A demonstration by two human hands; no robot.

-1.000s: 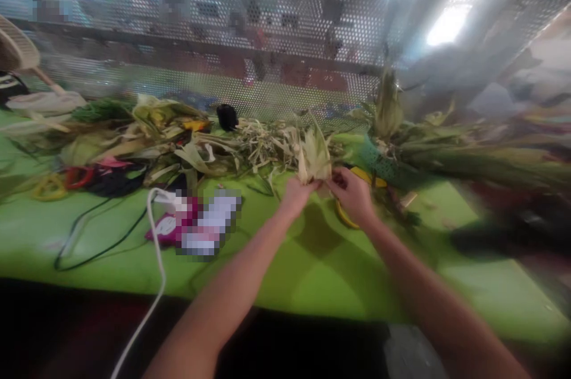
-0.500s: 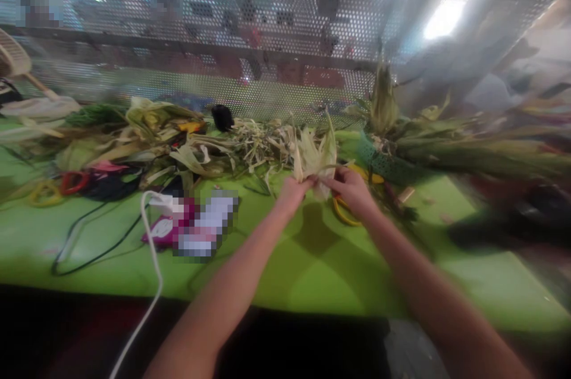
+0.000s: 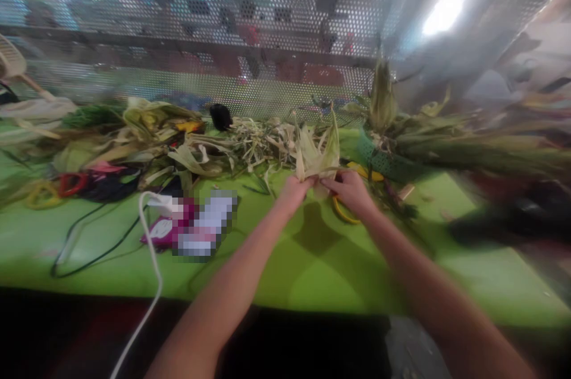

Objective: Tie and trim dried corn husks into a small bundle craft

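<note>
A fan of pale green corn husks [image 3: 316,154] stands upright above the green table [image 3: 312,260]. My left hand [image 3: 292,193] is closed around the base of the husk bunch from the left. From the right, my right hand [image 3: 351,191] pinches the same base with curled fingers. Both forearms reach in from the bottom of the view. Just under my right hand a yellow ring [image 3: 344,212] lies on the table.
Loose husks and leaves [image 3: 178,141] are piled along the back left. Green corn stalks [image 3: 468,150] lie at the right on a green mesh basket [image 3: 381,162]. A white cable [image 3: 149,260], a black cord [image 3: 89,242], red and yellow rings [image 3: 57,187] sit left. A perforated metal screen [image 3: 267,28] stands behind.
Both hands have lifted the husk bunch slightly and the husks now fan out taller. The view has shifted a little to the right.
</note>
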